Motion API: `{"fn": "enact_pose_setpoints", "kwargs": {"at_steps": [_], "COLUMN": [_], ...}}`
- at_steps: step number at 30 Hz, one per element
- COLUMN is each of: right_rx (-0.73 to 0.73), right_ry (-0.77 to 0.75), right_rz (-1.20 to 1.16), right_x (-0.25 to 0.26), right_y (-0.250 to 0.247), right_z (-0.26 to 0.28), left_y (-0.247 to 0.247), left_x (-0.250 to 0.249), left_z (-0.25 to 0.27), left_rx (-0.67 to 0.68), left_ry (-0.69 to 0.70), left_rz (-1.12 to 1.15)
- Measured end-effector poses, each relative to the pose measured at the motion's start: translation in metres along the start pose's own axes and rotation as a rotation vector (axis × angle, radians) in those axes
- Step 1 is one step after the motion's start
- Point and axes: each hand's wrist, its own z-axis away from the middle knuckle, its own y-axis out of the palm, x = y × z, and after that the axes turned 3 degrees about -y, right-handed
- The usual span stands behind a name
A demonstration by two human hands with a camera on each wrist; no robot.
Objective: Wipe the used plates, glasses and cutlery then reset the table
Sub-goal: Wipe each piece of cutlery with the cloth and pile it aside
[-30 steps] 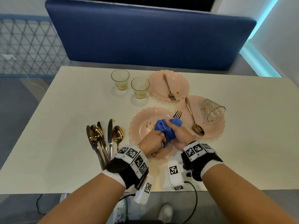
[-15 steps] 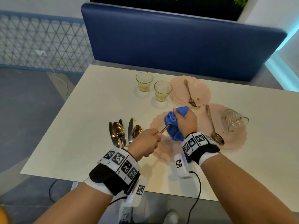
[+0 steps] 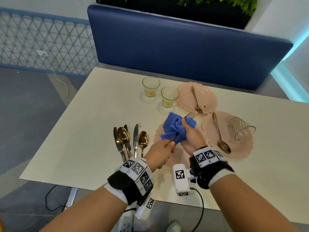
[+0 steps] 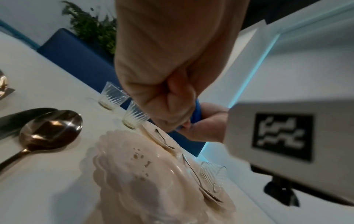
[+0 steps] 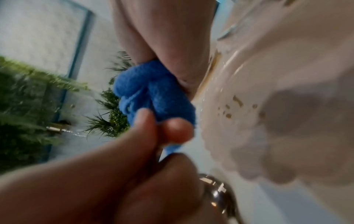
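Note:
My left hand (image 3: 164, 149) grips the handle end of a gold fork whose tines (image 3: 189, 115) poke out past a crumpled blue cloth (image 3: 173, 129). My right hand (image 3: 190, 134) holds that cloth wrapped round the fork's shaft, above a crumb-spotted pink plate (image 3: 158, 133) (image 4: 149, 178). The cloth (image 5: 151, 92) fills the right wrist view beside the same plate (image 5: 268, 106). Two more pink plates stand behind: one (image 3: 207, 97) carries a fork (image 3: 196, 101), the other (image 3: 242, 148) a spoon (image 3: 220, 134) and a tipped glass (image 3: 241, 128). Two upright glasses (image 3: 151, 86) (image 3: 169, 96) hold dregs.
Several gold and silver spoons and knives (image 3: 130, 141) lie side by side left of the near plate. The white table (image 3: 83, 131) ends just before my wrists. A blue bench back (image 3: 184, 47) runs along the far side, with a lattice fence (image 3: 41, 42) at left.
The cloth in my right hand has slid along the fork towards the tines, which now show past it; more handle shows. My head has turned left and lifted a little.

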Motion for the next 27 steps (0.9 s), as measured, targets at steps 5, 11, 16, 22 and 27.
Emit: {"fn": "enact_pose_setpoints", "kwargs": {"at_steps": [5,11,16,22,27], "right_rx": [0.192,0.338,0.548,0.554,0.67], "right_ry": [-0.078,-0.203,-0.217,-0.178,-0.098], "right_rz": [0.079,0.569,0.725,0.878,0.969], "right_x": [-0.001,-0.005,-0.024,-0.048,-0.037], "right_y": [0.022,0.032,0.058,0.066,0.061], "right_z": [0.01,0.023,0.039,0.047,0.043], "left_y": [-0.022,-0.07,-0.066,-0.085,-0.096], "left_x": [-0.004,0.004,0.014,0.038,0.061], "left_z": [-0.01,-0.007,-0.011,-0.001,0.0], "left_rx": [0.061,-0.021,-0.221,-0.244,-0.363], "left_ry": [-0.161,-0.104,-0.116,-0.159,-0.183], "left_rz": [0.403,0.675,0.7,0.733,0.735]}}
